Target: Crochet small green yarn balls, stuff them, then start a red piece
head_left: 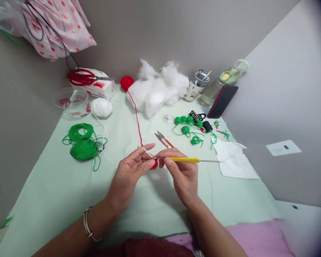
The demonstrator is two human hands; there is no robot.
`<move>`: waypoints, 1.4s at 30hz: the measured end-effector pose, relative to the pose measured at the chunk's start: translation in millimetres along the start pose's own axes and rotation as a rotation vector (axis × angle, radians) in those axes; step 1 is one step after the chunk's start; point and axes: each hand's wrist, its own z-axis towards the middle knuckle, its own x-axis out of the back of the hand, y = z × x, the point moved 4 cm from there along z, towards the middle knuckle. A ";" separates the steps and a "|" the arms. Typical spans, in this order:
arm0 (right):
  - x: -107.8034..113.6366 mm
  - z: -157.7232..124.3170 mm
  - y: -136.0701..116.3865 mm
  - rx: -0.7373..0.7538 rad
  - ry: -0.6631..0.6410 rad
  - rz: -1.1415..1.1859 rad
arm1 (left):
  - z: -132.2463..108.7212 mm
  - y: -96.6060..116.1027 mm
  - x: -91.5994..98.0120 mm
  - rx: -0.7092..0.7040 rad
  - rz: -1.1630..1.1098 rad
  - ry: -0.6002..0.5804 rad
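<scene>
In my left hand (130,169) a small red crocheted piece (154,164) is pinched between thumb and fingers, with white yarn running over the fingers. My right hand (183,175) grips a crochet hook (184,160) by its yellow handle; its tip meets the red piece, and the exact stitch is too small to make out. From a red yarn ball (127,83) at the back, a red strand leads down to my left hand. The white yarn ball (101,107) sits at the left, its strand trailing toward the same hand.
Thread snips (163,139) lie just beyond my hands. Green yarn (82,148) rests at the left, below red-handled scissors (82,77) on a box. White stuffing (160,89) is heaped at the back. Green crocheted balls (186,129), a phone (223,101) and a bottle (216,85) stand right.
</scene>
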 end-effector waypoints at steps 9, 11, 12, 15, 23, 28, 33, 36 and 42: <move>6.0 -3.4 -0.7 0.092 0.034 -0.111 | 5.5 -4.7 -1.7 0.263 -0.302 -0.071; 10.5 1.7 3.4 -0.036 0.079 0.124 | 6.8 -1.2 1.6 0.236 -0.289 -0.041; 10.6 3.5 4.7 -0.084 0.078 0.212 | 6.8 0.3 2.5 0.212 -0.258 -0.030; 5.6 5.7 4.1 -0.132 0.017 0.250 | 4.6 1.8 1.3 0.132 -0.122 -0.030; 8.4 4.2 16.4 -0.243 0.028 0.292 | -0.3 3.6 -2.8 0.028 0.003 -0.042; 9.0 7.0 17.3 -0.315 0.032 0.426 | -1.5 9.7 -1.9 0.031 0.062 -0.010; 7.4 10.8 10.4 -0.296 -0.002 0.480 | -1.8 11.6 -3.0 0.062 0.046 -0.020; 9.0 10.1 8.9 -0.267 -0.020 0.452 | -2.9 10.7 -2.7 0.083 0.010 -0.027; 13.0 5.5 7.9 -0.211 -0.015 0.340 | -2.6 11.1 -0.6 0.030 0.012 -0.054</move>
